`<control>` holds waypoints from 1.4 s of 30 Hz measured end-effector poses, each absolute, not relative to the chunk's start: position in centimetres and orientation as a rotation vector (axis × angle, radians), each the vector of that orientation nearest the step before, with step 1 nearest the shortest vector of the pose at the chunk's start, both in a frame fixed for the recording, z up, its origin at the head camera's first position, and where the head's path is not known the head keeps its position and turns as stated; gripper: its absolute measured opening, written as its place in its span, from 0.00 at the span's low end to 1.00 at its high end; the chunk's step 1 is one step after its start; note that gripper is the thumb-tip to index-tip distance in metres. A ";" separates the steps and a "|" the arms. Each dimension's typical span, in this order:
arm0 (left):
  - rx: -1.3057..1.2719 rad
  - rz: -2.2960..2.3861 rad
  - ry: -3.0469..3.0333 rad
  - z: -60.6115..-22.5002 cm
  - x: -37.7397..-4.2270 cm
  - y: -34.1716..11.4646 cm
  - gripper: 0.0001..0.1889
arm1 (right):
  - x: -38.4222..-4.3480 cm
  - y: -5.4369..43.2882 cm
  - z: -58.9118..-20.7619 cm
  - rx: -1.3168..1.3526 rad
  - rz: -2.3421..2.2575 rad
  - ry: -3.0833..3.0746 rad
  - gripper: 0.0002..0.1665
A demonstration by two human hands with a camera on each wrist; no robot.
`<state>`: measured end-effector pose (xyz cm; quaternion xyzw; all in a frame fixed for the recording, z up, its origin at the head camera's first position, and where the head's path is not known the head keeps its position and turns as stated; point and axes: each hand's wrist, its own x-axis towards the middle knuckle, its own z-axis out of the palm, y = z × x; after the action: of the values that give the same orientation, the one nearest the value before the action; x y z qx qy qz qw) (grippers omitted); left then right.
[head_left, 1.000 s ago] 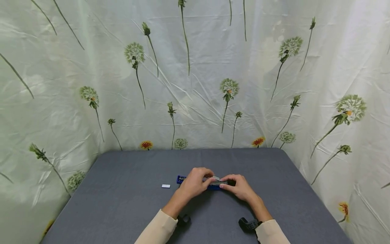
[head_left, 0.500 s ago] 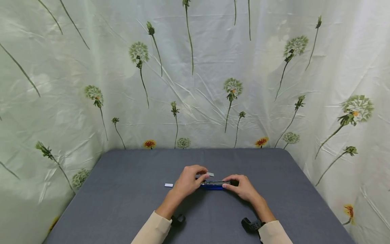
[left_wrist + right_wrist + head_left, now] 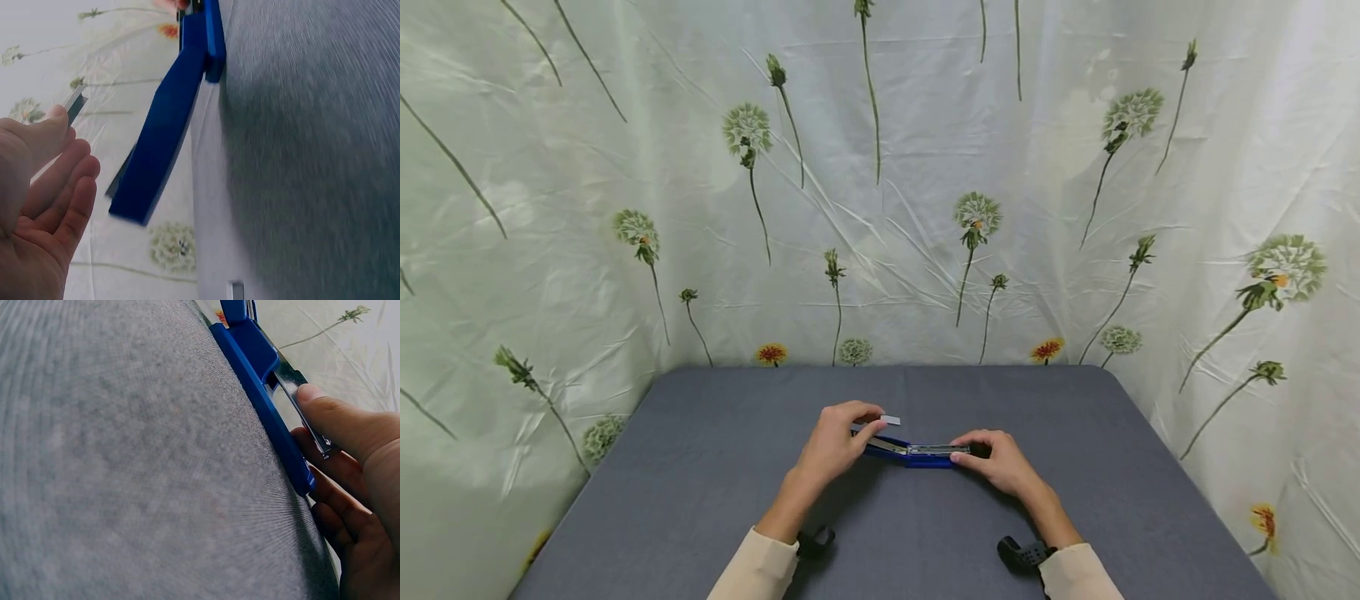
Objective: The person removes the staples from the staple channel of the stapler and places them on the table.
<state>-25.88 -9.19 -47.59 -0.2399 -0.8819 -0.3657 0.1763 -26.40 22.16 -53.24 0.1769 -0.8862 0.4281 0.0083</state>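
Observation:
A blue stapler [image 3: 929,461] lies on the table, swung wide apart, its metal magazine [image 3: 936,450] facing up. Its top arm [image 3: 159,125] slants up off the table to the left. Between thumb and fingers my left hand [image 3: 833,440] pinches a short strip of staples [image 3: 891,420], held above that raised arm. At the front end of the magazine, my right hand [image 3: 997,462] grips the stapler, thumb [image 3: 312,397] on the metal side and fingers on the opposite side. A second staple strip [image 3: 235,290] lies on the table, hidden behind my left hand in the head view.
The table [image 3: 1000,392] has a dark grey cloth cover. Behind it and along the sides hangs a pale curtain [image 3: 910,208] printed with dandelions. Each wrist wears a black strap mount [image 3: 1022,554].
My left hand has lifted the staple strip off the magazine and carried it left, over the stapler's top arm. My right hand keeps its grip on the stapler.

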 end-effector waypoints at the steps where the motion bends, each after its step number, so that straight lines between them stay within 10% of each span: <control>1: -0.669 -1.036 -2.496 -47.6 -25.8 -9.4 0.10 | -26.4 22.2 -53.2 0.551 1.346 -2.764 0.11; 42: -0.478 -0.839 -2.534 -49.1 -25.1 -20.2 0.09 | -26.5 22.4 -53.3 0.576 1.311 -2.756 0.13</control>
<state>-25.05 -20.22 -49.11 -0.1724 -0.9130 -0.3022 0.2131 -26.50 22.40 -53.33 0.1856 -0.8872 0.4220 0.0177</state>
